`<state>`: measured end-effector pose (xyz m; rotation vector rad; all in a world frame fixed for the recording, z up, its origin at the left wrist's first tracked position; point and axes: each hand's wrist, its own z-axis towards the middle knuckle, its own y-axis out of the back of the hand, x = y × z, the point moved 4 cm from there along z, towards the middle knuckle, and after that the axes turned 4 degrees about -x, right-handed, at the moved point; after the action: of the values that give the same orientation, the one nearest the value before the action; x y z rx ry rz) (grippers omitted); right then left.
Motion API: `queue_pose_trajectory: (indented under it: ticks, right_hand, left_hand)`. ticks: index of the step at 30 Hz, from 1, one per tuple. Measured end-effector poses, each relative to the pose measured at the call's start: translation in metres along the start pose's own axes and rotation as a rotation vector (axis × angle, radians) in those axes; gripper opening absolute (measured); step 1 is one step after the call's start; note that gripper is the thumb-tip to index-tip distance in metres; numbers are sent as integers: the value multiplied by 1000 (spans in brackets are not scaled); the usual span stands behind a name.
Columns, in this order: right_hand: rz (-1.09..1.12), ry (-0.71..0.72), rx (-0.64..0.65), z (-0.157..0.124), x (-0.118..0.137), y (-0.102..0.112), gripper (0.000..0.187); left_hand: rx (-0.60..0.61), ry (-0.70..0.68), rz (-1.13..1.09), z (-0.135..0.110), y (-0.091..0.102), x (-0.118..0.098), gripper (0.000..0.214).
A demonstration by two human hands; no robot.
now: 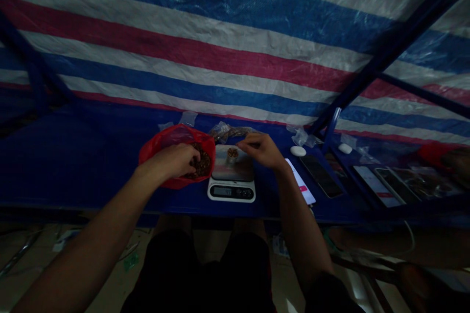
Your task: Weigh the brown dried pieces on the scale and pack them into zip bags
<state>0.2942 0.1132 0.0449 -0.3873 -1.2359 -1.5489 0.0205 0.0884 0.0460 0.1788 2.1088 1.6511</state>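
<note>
My left hand (183, 159) reaches into an open red plastic bag (149, 149), its fingers curled into a heap of small brown pieces (201, 168). To the right of the bag lies a white kitchen scale (232, 182) with a lit display, too blurred to read surely. On its platform stands a small cup (232, 159) filled with similar brown pieces. My right hand (262, 150) hovers just right of the cup, thumb and fingers pinched together beside its rim. Whatever is between those fingertips is too small to make out.
A white phone (301, 183) and a dark phone (321, 176) lie right of the scale, below a white rounded case (297, 151). Clear plastic wrappers (220, 131) lie along the blue table's back. Another person's arm (389, 244) is at the right.
</note>
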Motion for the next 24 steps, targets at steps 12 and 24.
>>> queue_pose_trajectory:
  ticks: [12,24]
  right_hand:
    - [25,-24,-157,0,-4,9,51]
    - [-2,-23,-162,0,-3,10,61]
  left_hand:
    - [-19,-125,-1,5,4,3,24]
    - [-197,-229,-140,8,54,-51,13]
